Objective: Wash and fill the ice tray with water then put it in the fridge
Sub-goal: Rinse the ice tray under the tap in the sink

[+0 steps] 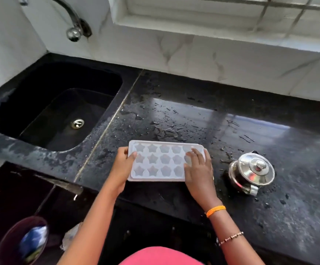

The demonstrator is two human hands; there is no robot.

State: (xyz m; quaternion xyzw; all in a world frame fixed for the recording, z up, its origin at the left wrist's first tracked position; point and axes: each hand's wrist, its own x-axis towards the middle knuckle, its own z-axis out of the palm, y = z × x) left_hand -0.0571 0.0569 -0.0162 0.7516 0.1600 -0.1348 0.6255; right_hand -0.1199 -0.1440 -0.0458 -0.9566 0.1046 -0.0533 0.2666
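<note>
The ice tray (161,163) lies flat on the wet counter (231,119), right of the sink (59,104). Her left hand (121,165) grips its left edge; the right hand (197,169) rests flat-fingered on top. She seems about to lift it, which needs level carrying.

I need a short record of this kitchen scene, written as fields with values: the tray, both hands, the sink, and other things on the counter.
ice tray: white, star-shaped cells, flat on the counter
left hand: grips the tray's left end
right hand: fingers spread flat over the tray's right end
sink: black, left of the tray
tap: above the sink
steel pot: lidded, right of the tray
counter: black, wet with droplets
</note>
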